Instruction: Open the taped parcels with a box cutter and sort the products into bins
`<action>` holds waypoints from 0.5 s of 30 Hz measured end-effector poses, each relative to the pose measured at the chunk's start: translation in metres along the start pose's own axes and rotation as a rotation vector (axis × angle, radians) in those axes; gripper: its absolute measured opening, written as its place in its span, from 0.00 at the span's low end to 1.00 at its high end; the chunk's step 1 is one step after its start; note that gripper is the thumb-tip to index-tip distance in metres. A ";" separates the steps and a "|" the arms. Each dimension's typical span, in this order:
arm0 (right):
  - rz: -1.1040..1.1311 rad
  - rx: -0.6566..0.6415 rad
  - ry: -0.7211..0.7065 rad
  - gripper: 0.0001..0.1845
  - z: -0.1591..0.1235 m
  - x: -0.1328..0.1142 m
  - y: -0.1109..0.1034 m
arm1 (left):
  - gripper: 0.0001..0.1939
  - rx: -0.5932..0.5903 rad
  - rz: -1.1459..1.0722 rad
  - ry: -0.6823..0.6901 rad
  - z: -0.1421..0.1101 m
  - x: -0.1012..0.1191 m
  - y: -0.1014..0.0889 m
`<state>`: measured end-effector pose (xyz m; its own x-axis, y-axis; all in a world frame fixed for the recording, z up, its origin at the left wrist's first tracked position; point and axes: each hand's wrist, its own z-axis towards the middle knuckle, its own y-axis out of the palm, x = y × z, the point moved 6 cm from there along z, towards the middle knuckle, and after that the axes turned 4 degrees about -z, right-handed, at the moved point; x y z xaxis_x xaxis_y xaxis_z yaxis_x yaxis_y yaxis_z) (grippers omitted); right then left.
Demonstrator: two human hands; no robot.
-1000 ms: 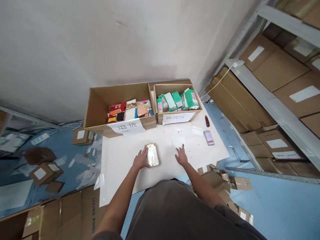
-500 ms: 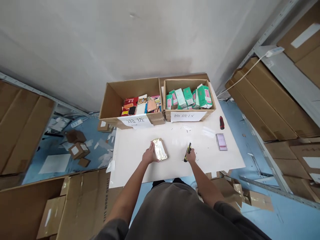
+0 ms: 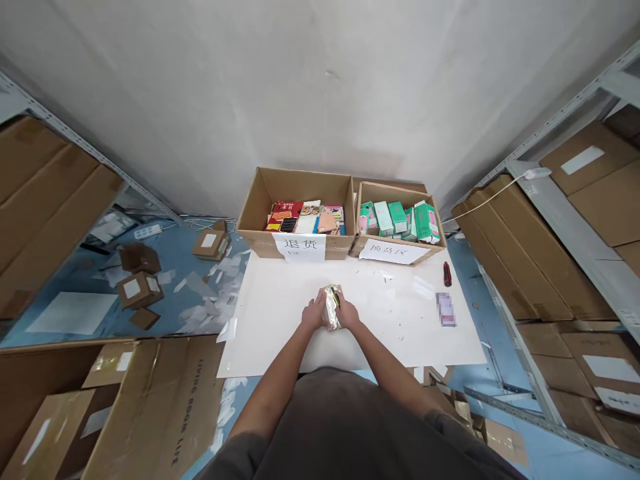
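Change: right hand (image 3: 346, 313), gripping the cutter (image 3: 337, 298), now on the parcel (image 3: 331, 308).
Left hand (image 3: 315, 313): clasps the parcel.
Writing: box label (image 3: 299, 246) beyond the parcel reads "退货".

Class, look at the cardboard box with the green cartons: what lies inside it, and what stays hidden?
The right cardboard box holds green-and-white cartons, some upright, some leaning. Whatever lies beneath them, and the box floor, is covered.

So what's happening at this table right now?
A person stands at a white table, both hands on a shiny foil-wrapped packet. The left hand steadies it; the right hand holds a yellow-and-black utility knife against its top. Two open cardboard boxes of goods sit behind.
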<state>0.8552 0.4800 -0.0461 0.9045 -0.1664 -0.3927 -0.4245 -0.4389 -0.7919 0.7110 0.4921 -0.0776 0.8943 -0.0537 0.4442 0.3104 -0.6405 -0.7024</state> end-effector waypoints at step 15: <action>-0.296 -0.209 0.217 0.47 0.005 -0.034 0.003 | 0.65 -0.005 0.168 0.042 -0.001 -0.002 -0.004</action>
<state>0.8233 0.4882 -0.0376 0.9832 -0.1785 -0.0377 -0.1482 -0.6615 -0.7351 0.7078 0.4945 -0.0749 0.9194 -0.1923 0.3432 0.1556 -0.6237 -0.7660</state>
